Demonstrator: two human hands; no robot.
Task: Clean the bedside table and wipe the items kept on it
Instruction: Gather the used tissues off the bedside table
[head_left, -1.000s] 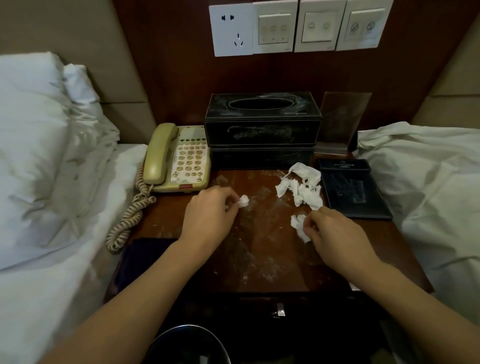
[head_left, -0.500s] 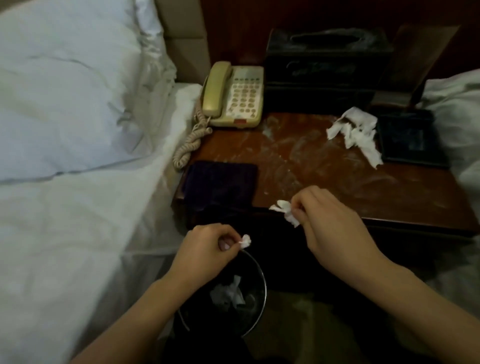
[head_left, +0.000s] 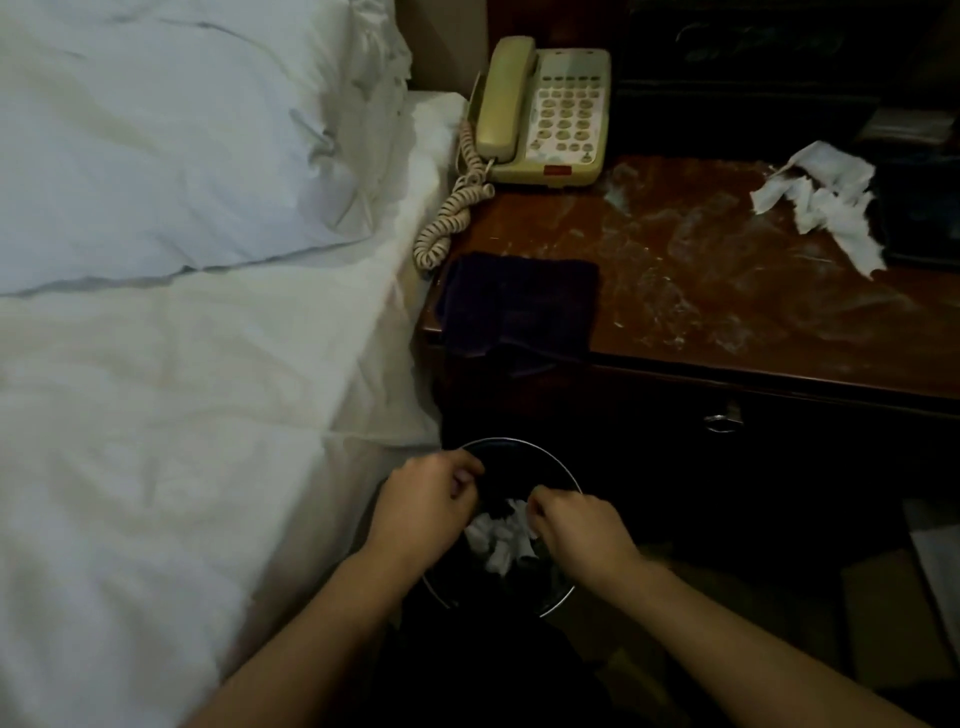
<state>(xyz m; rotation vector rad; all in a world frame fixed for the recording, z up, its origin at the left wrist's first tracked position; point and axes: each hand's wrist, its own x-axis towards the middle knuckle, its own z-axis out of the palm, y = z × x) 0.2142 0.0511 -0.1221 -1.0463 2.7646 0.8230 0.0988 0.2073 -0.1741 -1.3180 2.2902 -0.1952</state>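
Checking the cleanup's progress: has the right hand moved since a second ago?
Yes. The right hand left the tabletop and came down over the bin.

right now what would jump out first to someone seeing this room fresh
Both hands, left and right, hover over the round black waste bin on the floor, with crumpled white tissue inside it. Above, the dark wooden bedside table is streaked with whitish smears, more torn white tissue lying at its right. A beige corded telephone sits at its back left.
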